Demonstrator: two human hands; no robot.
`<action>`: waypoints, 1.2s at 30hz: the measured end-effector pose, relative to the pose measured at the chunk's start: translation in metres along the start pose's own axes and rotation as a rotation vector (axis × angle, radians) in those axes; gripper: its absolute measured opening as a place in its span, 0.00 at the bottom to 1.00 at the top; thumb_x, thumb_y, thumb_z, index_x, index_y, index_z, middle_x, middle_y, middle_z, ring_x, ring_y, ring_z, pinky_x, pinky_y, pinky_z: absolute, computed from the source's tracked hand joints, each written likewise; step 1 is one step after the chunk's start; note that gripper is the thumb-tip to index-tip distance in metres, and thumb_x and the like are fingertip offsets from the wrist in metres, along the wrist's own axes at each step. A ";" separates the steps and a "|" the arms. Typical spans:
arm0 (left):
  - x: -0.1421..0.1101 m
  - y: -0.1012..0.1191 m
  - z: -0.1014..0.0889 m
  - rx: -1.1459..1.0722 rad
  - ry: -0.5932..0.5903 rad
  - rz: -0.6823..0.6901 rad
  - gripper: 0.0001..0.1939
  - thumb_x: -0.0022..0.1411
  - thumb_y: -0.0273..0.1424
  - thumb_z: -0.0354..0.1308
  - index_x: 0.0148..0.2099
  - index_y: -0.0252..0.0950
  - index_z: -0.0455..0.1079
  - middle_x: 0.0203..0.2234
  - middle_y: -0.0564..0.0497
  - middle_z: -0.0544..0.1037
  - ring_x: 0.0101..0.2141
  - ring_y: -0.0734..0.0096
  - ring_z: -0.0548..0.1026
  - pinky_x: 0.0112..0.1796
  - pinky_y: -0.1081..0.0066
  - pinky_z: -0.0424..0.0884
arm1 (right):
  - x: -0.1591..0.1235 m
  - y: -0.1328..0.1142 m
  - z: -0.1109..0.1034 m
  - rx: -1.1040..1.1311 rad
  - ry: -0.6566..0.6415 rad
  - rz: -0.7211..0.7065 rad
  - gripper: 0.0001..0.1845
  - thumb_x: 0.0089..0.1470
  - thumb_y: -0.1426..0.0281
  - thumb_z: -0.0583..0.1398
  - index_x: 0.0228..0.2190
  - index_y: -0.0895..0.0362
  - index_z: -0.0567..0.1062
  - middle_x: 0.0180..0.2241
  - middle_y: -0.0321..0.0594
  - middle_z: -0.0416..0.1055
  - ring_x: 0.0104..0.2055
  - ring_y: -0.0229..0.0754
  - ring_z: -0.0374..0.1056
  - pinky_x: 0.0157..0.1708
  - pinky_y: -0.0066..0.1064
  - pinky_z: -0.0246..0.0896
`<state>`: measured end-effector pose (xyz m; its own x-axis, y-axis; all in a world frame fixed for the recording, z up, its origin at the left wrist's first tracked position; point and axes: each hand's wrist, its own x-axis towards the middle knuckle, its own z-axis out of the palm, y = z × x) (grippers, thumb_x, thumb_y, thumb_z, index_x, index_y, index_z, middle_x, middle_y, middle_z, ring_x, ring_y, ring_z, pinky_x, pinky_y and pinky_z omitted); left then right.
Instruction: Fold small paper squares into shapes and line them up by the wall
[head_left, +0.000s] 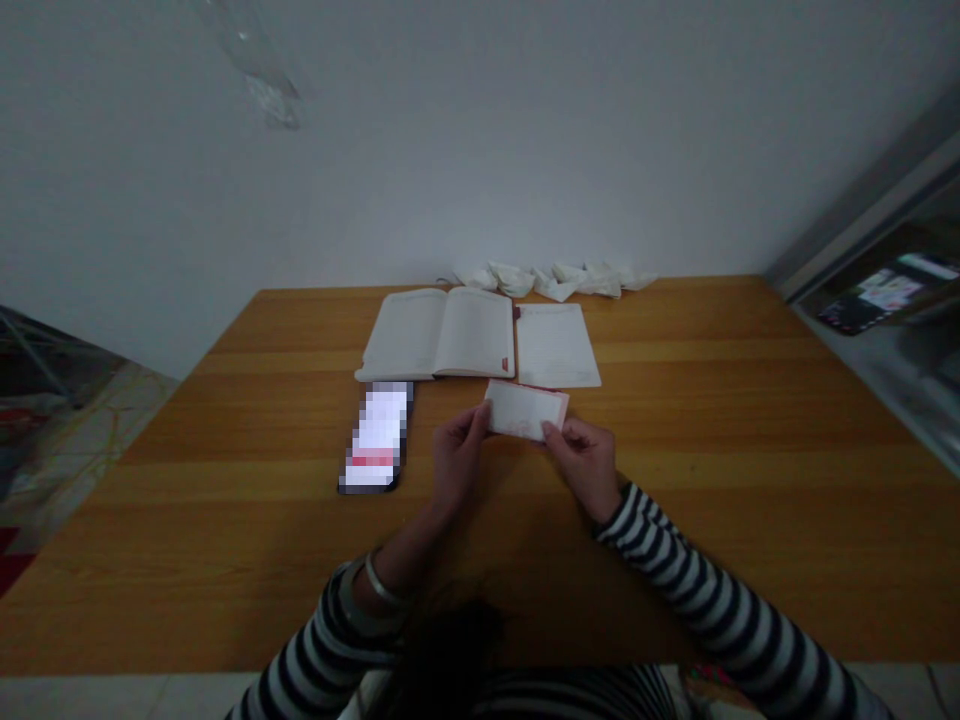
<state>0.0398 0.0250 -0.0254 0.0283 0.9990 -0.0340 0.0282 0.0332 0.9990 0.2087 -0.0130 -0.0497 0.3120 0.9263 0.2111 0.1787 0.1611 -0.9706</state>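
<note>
A small white rectangle of folded paper with a pinkish right edge is held up above the table, its long side running left to right. My left hand pinches its left end between thumb and fingers. At its lower right corner, my right hand grips it the same way. Just beyond the paper lie an open notebook with blank-looking pages and a loose white sheet. To the left of my left hand rests a phone with a lit, pixelated screen.
Several crumpled white tissues or papers lie along the back edge of the wooden table, against the pale wall. Clear plastic hangs on the wall at upper left. A shelf-like unit stands at the right.
</note>
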 end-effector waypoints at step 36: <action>-0.011 -0.006 0.005 0.316 0.020 0.162 0.23 0.71 0.43 0.48 0.25 0.38 0.61 0.16 0.57 0.62 0.19 0.74 0.60 0.22 0.72 0.54 | 0.002 -0.004 0.000 0.433 -0.166 0.336 0.16 0.50 0.56 0.69 0.35 0.55 0.83 0.36 0.41 0.83 0.37 0.47 0.78 0.47 0.42 0.71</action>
<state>0.0444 0.0135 -0.0315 0.0382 0.9910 0.1283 0.3327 -0.1337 0.9335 0.2082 -0.0116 -0.0456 0.1291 0.9861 -0.1044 -0.3142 -0.0591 -0.9475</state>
